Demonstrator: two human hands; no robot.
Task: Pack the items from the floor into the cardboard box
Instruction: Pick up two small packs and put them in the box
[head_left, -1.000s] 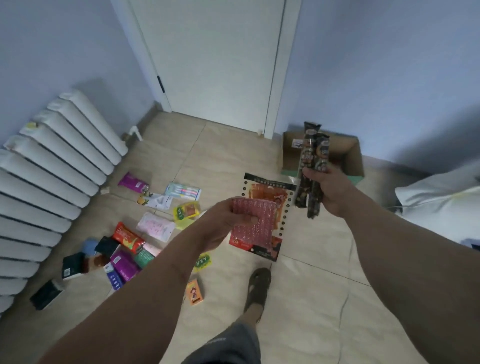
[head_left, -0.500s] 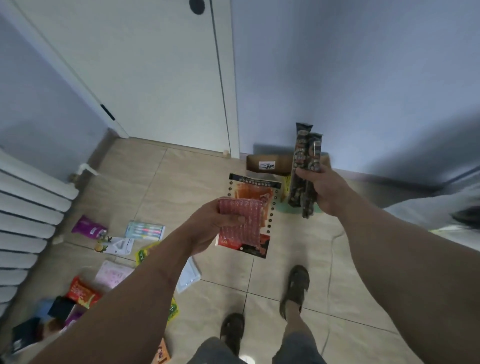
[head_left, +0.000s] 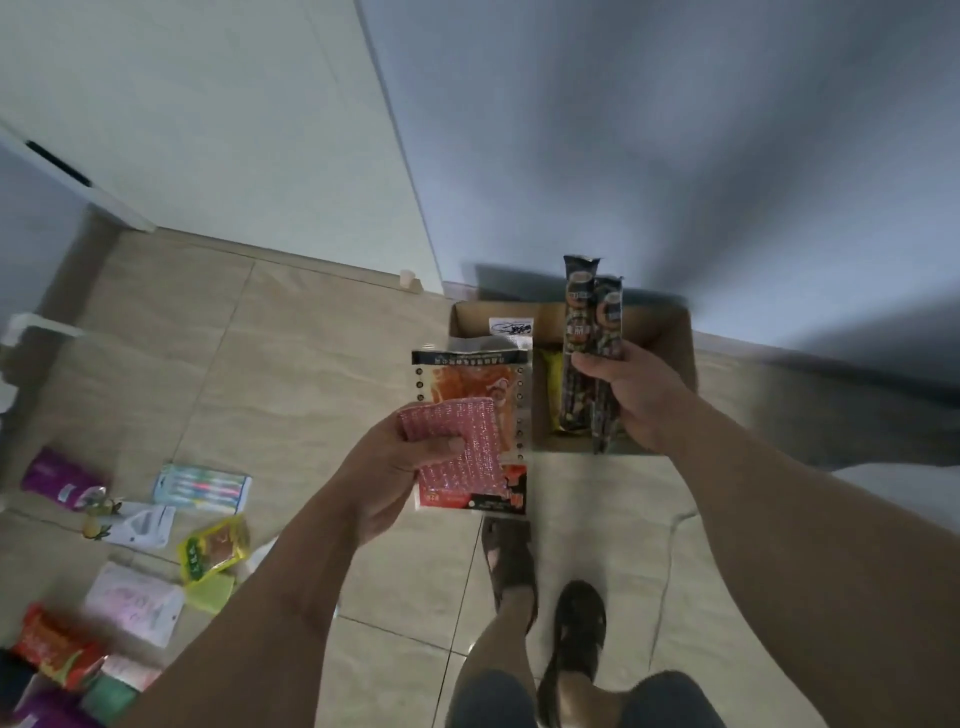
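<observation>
Now, step: I am standing at the box (head_left: 675, 332) with both hands full, at the carrying-and-dropping stage of packing, as I judge it.
Landmark: the box sits open on the tiled floor (head_left: 291, 364) against the wall, just ahead of my feet.
Left hand: my left hand (head_left: 387, 475) grips a pink pad (head_left: 457, 447) stacked on a flat orange packet (head_left: 475, 384), thumb curled over the pad. This pair hangs at the box's near left corner, partly over its rim and partly over the floor.
Right hand: my right hand (head_left: 631, 395) is curled round two tall dark tubes (head_left: 589, 353), held upright over the box's opening.
Inside the box: a yellow packet (head_left: 551, 384) lies in it, just beside the tubes; a white label (head_left: 511, 327) shows on its far inner wall. The rest of its inside is hidden by what I hold.
Left of the box: many items remain on the floor, well apart from it, among them a toothbrush pack (head_left: 202, 486), a purple pouch (head_left: 57, 475), a yellow-green pouch (head_left: 215, 545) and a red packet (head_left: 52, 644).
Next move: probably lower the tubes in and uncurl my right fingers, laying them flat so they do not lean out. My left hand would need to shift right, fully over the opening, before letting go.
Progress: early, I judge, with most things unpacked.
</observation>
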